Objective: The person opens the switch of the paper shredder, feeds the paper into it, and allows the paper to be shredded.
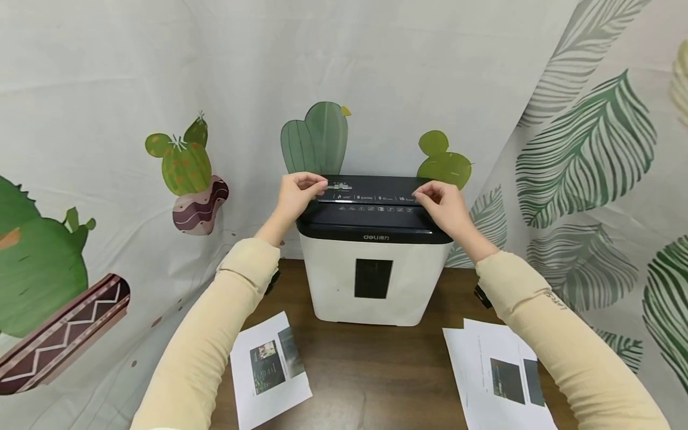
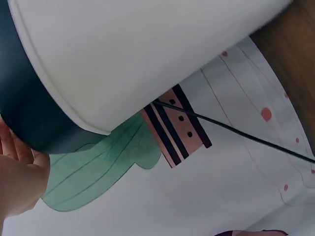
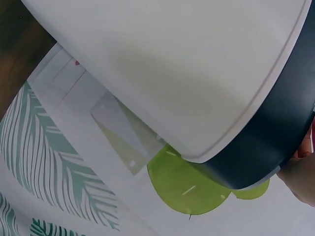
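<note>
A paper shredder stands upright, with a white bin and a black top that has a slot across it. Over the left end of that top hovers my left hand, fingers bent and thumb near the fingertips. My right hand is poised much the same way at the right end. No sheet shows between the two hands. Each wrist view shows part of a hand beside the shredder's dark top, the left hand and the right hand; most of the fingers are hidden there.
Printed sheets lie on the brown table: one sheet to the left and overlapping sheets to the right, partly under my right sleeve. A cloth with cactus prints hangs behind. A black cord runs beside the shredder.
</note>
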The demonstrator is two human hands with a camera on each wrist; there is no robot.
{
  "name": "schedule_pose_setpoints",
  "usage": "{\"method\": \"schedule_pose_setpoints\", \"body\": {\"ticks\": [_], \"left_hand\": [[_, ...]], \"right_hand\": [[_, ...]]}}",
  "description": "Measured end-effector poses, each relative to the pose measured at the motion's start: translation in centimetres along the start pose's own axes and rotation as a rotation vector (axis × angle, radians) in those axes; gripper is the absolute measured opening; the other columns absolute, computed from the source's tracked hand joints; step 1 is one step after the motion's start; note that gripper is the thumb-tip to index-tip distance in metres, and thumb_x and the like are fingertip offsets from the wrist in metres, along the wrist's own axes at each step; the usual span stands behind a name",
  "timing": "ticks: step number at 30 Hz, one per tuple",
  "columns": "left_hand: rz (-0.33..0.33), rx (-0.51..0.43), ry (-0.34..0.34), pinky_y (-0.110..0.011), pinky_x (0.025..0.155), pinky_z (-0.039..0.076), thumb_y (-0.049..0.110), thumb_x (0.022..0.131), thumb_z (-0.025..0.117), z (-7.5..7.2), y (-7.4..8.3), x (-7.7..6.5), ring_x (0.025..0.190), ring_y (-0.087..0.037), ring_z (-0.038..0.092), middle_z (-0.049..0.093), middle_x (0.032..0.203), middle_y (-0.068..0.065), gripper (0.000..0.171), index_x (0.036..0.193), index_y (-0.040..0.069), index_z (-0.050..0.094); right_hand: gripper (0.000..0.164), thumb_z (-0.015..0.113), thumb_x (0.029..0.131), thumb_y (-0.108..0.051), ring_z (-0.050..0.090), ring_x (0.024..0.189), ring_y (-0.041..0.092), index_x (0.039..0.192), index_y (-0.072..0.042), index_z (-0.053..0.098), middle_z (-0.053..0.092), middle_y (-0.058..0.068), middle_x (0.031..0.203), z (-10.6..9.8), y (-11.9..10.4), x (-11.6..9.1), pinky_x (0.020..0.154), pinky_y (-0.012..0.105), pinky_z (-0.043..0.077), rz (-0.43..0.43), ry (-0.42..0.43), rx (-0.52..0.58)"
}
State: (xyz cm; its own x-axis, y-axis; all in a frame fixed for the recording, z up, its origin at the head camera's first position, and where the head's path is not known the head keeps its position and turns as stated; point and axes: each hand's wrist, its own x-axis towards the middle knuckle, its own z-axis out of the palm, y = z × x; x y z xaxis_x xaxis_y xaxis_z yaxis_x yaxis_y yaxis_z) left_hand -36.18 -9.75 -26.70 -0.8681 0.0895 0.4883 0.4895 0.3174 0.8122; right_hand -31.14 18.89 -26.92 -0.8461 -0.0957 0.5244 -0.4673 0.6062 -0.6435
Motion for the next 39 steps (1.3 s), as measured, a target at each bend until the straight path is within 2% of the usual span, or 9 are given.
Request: {"method": "schedule_pose_setpoints", "body": {"ticks": [6,13,18,25,28,32,36,39], "left_hand": [[0.009,-0.070,0.039,-0.017,0.056,0.046,0.012,0.079,0.065,-1.0,0.0,-0.5,0.061,-0.008,0.062,0.068,0.074,-0.009,0.020,0.087,-0.006,0.065],[0.071,-0.142,0.041,-0.020,0.062,0.049,0.002,0.079,0.063,-1.9,0.9,-3.0,0.065,-0.018,0.063,0.066,0.071,-0.010,0.016,0.086,-0.012,0.063],[0.098,-0.151,0.098,-0.020,0.061,0.048,0.004,0.079,0.063,-2.4,0.7,-4.3,0.066,-0.014,0.063,0.067,0.069,0.000,0.017,0.087,-0.011,0.063],[0.055,-0.173,0.128,-0.017,0.063,0.048,0.005,0.080,0.062,-3.1,-0.3,-5.7,0.065,-0.006,0.062,0.066,0.069,0.007,0.020,0.091,-0.012,0.061],[0.065,-0.162,0.202,-0.013,0.061,0.046,0.007,0.081,0.062,-3.2,-0.6,-6.2,0.067,-0.003,0.061,0.065,0.071,0.009,0.022,0.093,-0.011,0.061],[0.065,-0.170,0.280,-0.013,0.060,0.043,0.009,0.081,0.062,-3.5,-0.7,-6.8,0.068,-0.003,0.058,0.063,0.072,0.013,0.022,0.094,-0.009,0.062],[0.014,-0.191,0.240,-0.013,0.058,0.044,0.009,0.082,0.060,-3.6,-1.6,-7.6,0.068,0.000,0.057,0.063,0.073,0.015,0.023,0.097,-0.009,0.060],[-0.069,-0.202,0.194,-0.015,0.058,0.047,0.009,0.084,0.058,-3.6,-2.9,-8.5,0.067,0.002,0.056,0.062,0.074,0.017,0.024,0.100,-0.009,0.059]], "right_hand": [[0.021,0.054,0.087,-0.016,0.055,0.065,0.003,0.092,0.003,0.063,0.062,0.021,0.082,0.0,-0.3,-0.6,0.060,0.013,0.040,-0.029,0.007,0.048],[0.020,0.052,0.088,-0.012,0.055,0.065,0.004,0.094,0.005,0.062,0.062,0.023,0.082,-0.1,-1.6,-2.0,0.058,0.013,0.039,-0.026,0.010,0.095],[0.018,0.051,0.087,-0.004,0.056,0.068,0.006,0.094,0.011,0.059,0.058,0.025,0.081,-0.2,-3.6,-3.4,0.061,0.011,0.040,-0.046,0.034,0.175],[0.013,0.053,0.085,0.001,0.057,0.067,0.000,0.089,0.011,0.060,0.061,0.019,0.076,0.7,-4.6,-5.1,0.062,0.011,0.044,-0.083,0.110,0.270],[0.012,0.054,0.084,0.003,0.059,0.067,0.001,0.087,0.012,0.060,0.060,0.021,0.078,1.3,-4.7,-5.8,0.065,0.012,0.046,-0.079,0.117,0.343],[0.009,0.054,0.083,0.005,0.058,0.067,0.001,0.086,0.012,0.060,0.060,0.023,0.078,2.2,-5.0,-6.8,0.066,0.013,0.046,-0.093,0.099,0.368],[0.007,0.054,0.081,0.008,0.057,0.068,0.000,0.084,0.011,0.060,0.060,0.023,0.074,3.3,-4.8,-8.2,0.066,0.013,0.044,-0.130,0.070,0.345],[0.007,0.056,0.080,0.008,0.056,0.071,-0.002,0.084,0.008,0.061,0.062,0.021,0.078,4.7,-4.1,-9.4,0.069,0.013,0.043,-0.144,0.037,0.334]]}}
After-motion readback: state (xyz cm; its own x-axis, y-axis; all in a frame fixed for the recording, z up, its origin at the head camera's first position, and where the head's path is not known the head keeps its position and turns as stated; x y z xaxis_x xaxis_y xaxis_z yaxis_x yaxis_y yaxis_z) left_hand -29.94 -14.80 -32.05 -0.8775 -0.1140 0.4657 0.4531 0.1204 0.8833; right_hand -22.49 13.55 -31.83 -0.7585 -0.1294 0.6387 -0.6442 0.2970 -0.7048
